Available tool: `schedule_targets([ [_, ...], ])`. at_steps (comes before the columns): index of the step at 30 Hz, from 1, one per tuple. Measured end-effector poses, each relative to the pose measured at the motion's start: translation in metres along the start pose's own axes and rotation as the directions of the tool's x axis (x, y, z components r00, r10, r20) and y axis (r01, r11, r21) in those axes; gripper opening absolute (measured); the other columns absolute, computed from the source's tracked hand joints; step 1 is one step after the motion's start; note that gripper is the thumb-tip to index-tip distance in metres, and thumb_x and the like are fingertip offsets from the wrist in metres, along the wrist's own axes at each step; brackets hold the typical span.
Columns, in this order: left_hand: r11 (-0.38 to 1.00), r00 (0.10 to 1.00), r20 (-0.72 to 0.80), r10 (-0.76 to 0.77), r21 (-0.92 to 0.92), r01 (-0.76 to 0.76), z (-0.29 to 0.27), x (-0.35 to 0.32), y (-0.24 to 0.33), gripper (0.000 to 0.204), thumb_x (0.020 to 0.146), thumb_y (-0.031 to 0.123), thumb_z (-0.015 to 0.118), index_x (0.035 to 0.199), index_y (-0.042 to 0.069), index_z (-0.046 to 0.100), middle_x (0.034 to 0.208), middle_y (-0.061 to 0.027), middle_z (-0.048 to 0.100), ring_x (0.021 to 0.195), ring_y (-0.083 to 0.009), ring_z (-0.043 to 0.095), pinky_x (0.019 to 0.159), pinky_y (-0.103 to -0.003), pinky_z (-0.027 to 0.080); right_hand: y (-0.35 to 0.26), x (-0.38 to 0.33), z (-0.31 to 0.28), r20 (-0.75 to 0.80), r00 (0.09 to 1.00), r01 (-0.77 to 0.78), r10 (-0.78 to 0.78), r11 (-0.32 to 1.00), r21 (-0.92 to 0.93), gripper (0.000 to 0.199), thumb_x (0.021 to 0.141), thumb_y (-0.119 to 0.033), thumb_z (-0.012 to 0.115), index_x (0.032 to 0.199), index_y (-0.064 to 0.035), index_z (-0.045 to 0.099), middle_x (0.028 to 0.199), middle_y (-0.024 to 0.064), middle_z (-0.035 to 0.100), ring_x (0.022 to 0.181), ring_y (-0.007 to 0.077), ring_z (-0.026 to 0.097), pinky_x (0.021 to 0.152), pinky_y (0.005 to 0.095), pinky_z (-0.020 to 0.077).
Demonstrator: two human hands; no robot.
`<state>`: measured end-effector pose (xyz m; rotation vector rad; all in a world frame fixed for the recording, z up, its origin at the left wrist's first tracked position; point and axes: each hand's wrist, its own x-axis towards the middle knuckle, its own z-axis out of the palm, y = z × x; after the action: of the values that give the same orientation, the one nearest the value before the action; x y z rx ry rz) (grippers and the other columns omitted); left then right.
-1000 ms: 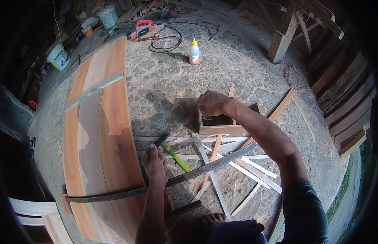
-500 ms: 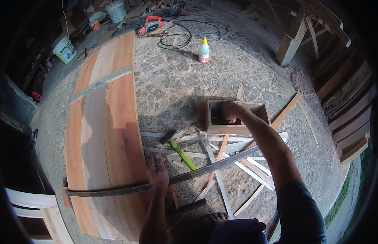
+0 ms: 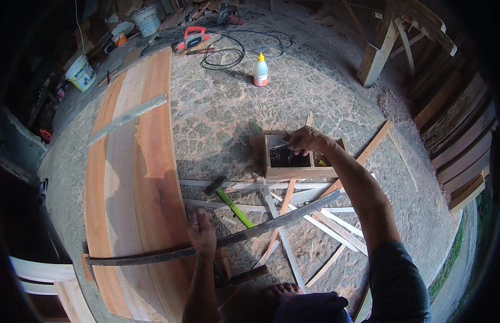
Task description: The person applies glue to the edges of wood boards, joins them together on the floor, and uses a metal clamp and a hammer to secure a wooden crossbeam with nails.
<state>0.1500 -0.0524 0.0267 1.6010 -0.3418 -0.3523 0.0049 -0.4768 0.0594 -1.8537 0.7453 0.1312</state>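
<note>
Hands at a nail box and a dark slat

The right hand [image 3: 306, 140] pinches nails over the small wooden box [image 3: 298, 172] on the stone floor; the left hand [image 3: 202, 234] presses flat, fingers open, on the long dark slat [image 3: 250, 234]. A white glue bottle [image 3: 260, 71] with an orange base stands far behind.

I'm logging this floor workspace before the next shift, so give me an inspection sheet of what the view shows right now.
Surface: stone-patterned floor, dusty.
Job's things: small wooden box holding dark nails; long dark slat lying across wide reddish planks.
Clutter: green-handled hammer, pale thin strips, glue bottle, buckets.
Hands: left hand presses on the slat; right hand reaches into the box, with something thin in its fingers.
Cables: black cord coiled by a red power tool.
Surroundings: stacked timber at right, shavings nearby.
</note>
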Motion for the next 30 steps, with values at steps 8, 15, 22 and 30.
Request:
schedule_targets([
  [8,1.0,1.0,-0.016,0.002,-0.004,-0.003,0.003,-0.002,0.006,0.033,0.105,0.026,0.048,0.08,0.006,0.056,0.061,0.007,0.039,0.052,-0.0012,0.036,0.046,-0.021,0.029,-0.025,-0.011,-0.002,-0.025,1.0,0.007,-0.008,0.999,-0.043,0.027,0.091,-0.017,0.068,0.11,0.0024,0.068,0.09,0.0095,0.071,0.078,0.0154,0.07,0.064,0.028,0.0602],
  [15,0.998,1.0,0.001,0.019,0.067,-0.019,-0.003,0.002,-0.004,0.031,0.104,0.028,0.048,0.083,0.007,0.056,0.066,0.0043,0.046,0.05,-0.0019,0.039,0.044,-0.021,0.031,-0.042,-0.006,0.0,0.006,1.0,0.03,-0.03,0.99,-0.14,0.024,0.095,-0.015,0.061,0.11,0.003,0.067,0.091,0.0109,0.07,0.078,0.0165,0.07,0.065,0.0282,0.0604],
  [22,1.0,1.0,-0.029,0.012,0.026,-0.011,0.006,-0.001,0.006,0.031,0.104,0.024,0.048,0.081,0.005,0.055,0.06,0.005,0.043,0.05,-0.0017,0.038,0.044,-0.022,0.029,-0.037,0.006,0.01,0.041,0.992,0.126,-0.12,0.962,-0.243,0.024,0.087,-0.012,0.064,0.103,0.0055,0.069,0.086,0.0112,0.071,0.075,0.0176,0.071,0.066,0.0302,0.0597],
  [30,0.998,1.0,-0.021,0.022,0.051,-0.021,0.0,0.001,0.002,0.031,0.104,0.023,0.048,0.08,0.005,0.055,0.062,0.005,0.042,0.052,-0.0015,0.036,0.046,-0.022,0.028,-0.029,0.019,0.049,0.014,0.995,-0.053,0.103,0.62,-0.783,0.018,0.079,0.0,0.059,0.09,0.0076,0.07,0.091,0.0212,0.072,0.078,0.03,0.073,0.062,0.0393,0.0602],
])
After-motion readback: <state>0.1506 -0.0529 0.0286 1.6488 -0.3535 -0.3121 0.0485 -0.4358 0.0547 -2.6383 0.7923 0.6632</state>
